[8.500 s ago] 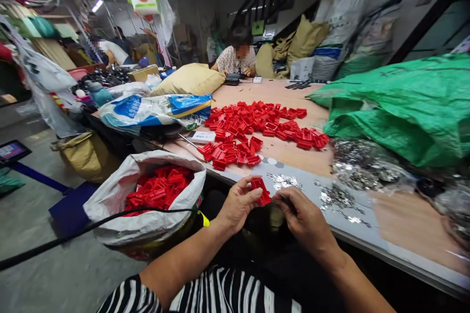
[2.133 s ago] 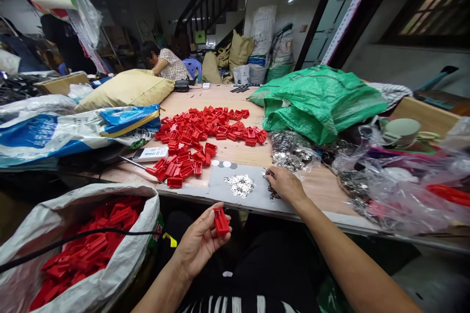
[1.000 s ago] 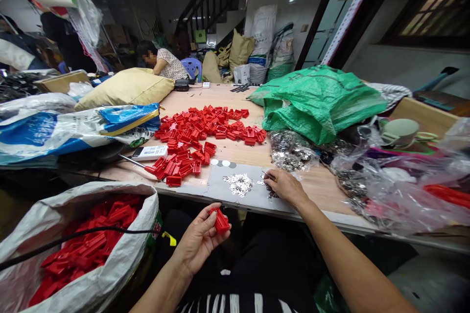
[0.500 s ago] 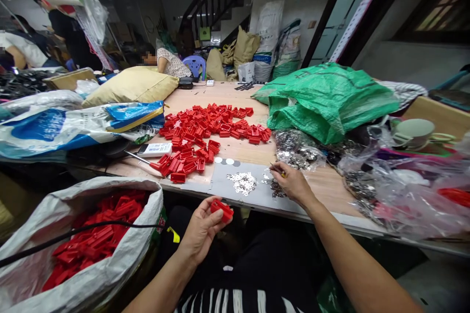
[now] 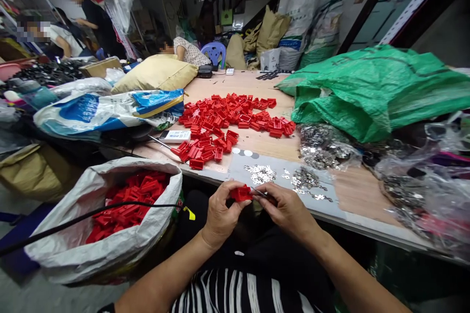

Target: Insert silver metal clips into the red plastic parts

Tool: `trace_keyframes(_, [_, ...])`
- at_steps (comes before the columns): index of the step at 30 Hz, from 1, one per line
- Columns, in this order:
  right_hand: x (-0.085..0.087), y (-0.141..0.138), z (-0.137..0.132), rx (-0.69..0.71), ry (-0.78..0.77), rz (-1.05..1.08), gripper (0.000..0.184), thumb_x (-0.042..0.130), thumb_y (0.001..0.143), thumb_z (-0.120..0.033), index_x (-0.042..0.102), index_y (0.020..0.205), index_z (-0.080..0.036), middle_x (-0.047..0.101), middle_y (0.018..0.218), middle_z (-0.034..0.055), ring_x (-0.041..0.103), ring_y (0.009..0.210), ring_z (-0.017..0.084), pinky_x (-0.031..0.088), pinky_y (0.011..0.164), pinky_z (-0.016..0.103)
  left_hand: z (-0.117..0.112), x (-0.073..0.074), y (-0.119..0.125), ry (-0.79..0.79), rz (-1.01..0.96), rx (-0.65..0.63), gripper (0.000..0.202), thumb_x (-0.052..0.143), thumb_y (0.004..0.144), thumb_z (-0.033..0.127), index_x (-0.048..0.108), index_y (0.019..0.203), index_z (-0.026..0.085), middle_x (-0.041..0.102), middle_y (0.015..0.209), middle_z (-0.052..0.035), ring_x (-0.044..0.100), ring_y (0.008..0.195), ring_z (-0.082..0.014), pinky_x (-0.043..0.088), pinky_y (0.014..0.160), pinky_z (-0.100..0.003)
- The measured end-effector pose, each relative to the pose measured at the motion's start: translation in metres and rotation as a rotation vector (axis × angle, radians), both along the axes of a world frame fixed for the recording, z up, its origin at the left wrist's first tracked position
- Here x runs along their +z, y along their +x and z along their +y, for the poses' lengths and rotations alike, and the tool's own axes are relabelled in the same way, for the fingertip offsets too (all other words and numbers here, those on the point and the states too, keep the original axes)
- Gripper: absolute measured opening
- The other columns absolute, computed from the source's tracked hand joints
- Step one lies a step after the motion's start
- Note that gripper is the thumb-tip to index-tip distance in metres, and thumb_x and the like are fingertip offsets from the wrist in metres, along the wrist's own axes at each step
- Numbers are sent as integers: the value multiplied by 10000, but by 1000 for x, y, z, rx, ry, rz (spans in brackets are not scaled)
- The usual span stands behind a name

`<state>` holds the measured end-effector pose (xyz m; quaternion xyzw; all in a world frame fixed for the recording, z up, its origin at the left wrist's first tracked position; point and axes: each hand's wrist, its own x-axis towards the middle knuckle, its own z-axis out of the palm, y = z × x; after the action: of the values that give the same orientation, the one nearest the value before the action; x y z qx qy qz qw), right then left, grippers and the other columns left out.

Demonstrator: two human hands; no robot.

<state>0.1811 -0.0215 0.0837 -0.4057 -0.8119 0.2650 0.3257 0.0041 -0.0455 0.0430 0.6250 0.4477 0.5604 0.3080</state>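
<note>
- Pinching a small red piece, your left hand has its thumb and fingers clamped on its sides, in front of the table edge.
- Your right hand is close beside it, with its fingers squeezed together on a thin dark tool. The tip points at the red piece, but I cannot tell if they touch.
- Both your arms reach forward and lean in, so your hands almost meet in the middle.
- The red piece looks like hard, shiny plastic. Your fingers hide part of it.
- A messy heap of red parts lies on the table, shaped like tiny open boxes.
- Near you, a smooth gray sheet has a pile of flat, bright silver bits and a darker metal pile to its right.
- At your left, a crinkly white sack stands open with lots more red parts inside. A black cord crosses its mouth.
- A clear bag of shiny metal bits sits by a big, wrinkly green bag.
</note>
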Motion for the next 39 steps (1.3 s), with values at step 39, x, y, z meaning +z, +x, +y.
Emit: trace_keyframes(39, [-21,-7,9,1,-500,368,338,618,825,-509,490,829,-197,473,747,-20,448,666,139,396,600,238,-6,12,0,270,152,76,294,670,785,156,583,1058,219,706,985,-39,662,1010,-188,533,939,-371])
